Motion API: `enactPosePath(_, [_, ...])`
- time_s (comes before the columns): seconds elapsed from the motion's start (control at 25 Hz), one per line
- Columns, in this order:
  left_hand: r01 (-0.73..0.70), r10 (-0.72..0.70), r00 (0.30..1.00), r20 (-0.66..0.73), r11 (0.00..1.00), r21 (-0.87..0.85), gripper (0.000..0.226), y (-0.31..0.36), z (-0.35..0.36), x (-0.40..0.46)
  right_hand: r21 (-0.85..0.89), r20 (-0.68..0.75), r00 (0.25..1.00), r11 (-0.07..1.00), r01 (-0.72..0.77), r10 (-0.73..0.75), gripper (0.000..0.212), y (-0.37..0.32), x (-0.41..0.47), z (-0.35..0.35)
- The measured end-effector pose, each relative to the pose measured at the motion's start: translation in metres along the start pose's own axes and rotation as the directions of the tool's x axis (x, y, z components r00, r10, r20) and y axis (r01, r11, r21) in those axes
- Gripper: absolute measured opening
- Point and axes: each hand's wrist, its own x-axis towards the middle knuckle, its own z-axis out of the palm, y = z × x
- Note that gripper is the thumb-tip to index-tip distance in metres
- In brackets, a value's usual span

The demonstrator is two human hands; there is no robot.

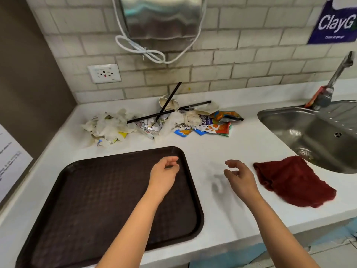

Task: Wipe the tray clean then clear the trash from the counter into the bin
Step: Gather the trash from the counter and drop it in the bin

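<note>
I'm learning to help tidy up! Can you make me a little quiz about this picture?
1. True or false: the red cloth lies on the tray.
2. Which is nearest the sink? A: the cloth, B: the wall socket, C: the tray.
3. Fill in: the trash pile with black straws sits on the ____.

Key: 1 false, it lies on the counter; 2 A; 3 counter.
</note>
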Motion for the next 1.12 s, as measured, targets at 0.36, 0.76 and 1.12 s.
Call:
enactPosePath(0.36, [-0.014,0.098,0.974,-0.203,0.925,0.381,0.031,0.014,0.029,0.146,-0.318,-0.036,0.99,0.941,0.118,-0.136,0.027,-0.001,0.164,-0.025])
enactPosePath(0.76, [-0.04,0.224,0.971,-0.083,0.493,0.869,0.067,0.006,0.06,0.251,-0.775,0.182,0.969,0.582,0.245,-0.166,0.082,-0.007,0.312,0.005])
enactPosePath(1.12, [-0.074,0.309,0.895,-0.321,0.813,0.577,0.034,0.008,0.048,0.257,-0.682,0.167,0.972,0.693,0.235,-0.165,0.037,0.009,0.325,0.025])
